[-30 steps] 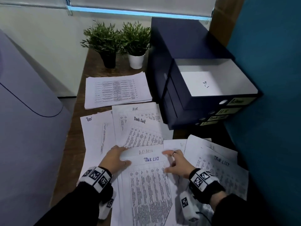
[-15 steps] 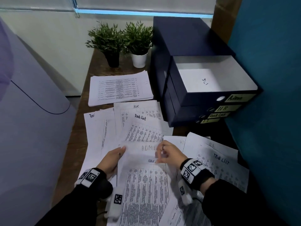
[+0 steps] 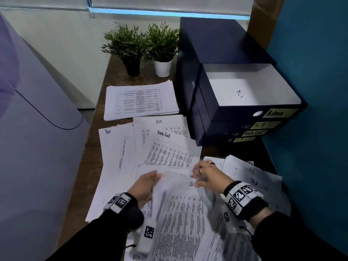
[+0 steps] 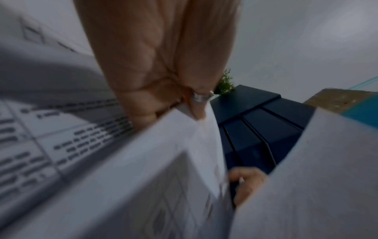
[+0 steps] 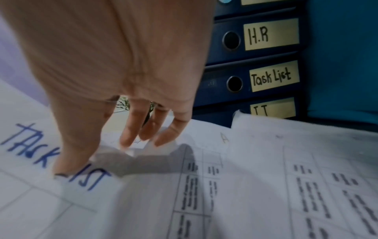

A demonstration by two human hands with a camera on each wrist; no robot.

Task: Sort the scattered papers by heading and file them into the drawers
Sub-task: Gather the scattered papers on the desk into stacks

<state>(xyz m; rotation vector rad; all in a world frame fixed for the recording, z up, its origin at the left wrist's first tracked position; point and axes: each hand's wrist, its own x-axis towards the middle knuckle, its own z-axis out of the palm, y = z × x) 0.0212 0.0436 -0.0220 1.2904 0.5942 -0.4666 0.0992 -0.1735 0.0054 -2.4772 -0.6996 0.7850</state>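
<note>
Printed sheets headed HR [image 3: 160, 125] and Task List [image 3: 169, 147] lie scattered over the wooden desk [image 3: 90, 157]. My left hand [image 3: 146, 183] pinches the left edge of one blurred sheet [image 3: 173, 176] and holds it raised off the pile; the left wrist view shows the left hand [image 4: 184, 106] gripping that sheet [image 4: 163, 161]. My right hand [image 3: 205, 176] rests on a Task List sheet [image 5: 30, 202], thumb and fingertips [image 5: 132, 137] touching paper. The dark blue drawer unit [image 3: 216, 53] stands at the right, its top Admin drawer [image 3: 235, 113] pulled out.
Below the Admin drawer, the drawers labelled H.R [image 5: 270, 34], Task List [image 5: 274, 76] and IT [image 5: 272, 108] are closed. A neat paper stack [image 3: 141, 100] and two potted plants [image 3: 128, 44] sit at the back. A teal wall [image 3: 310, 72] bounds the right.
My left hand went from lying flat on the papers to pinching a sheet's edge and lifting it. My right hand shifted up to the sheet's top right.
</note>
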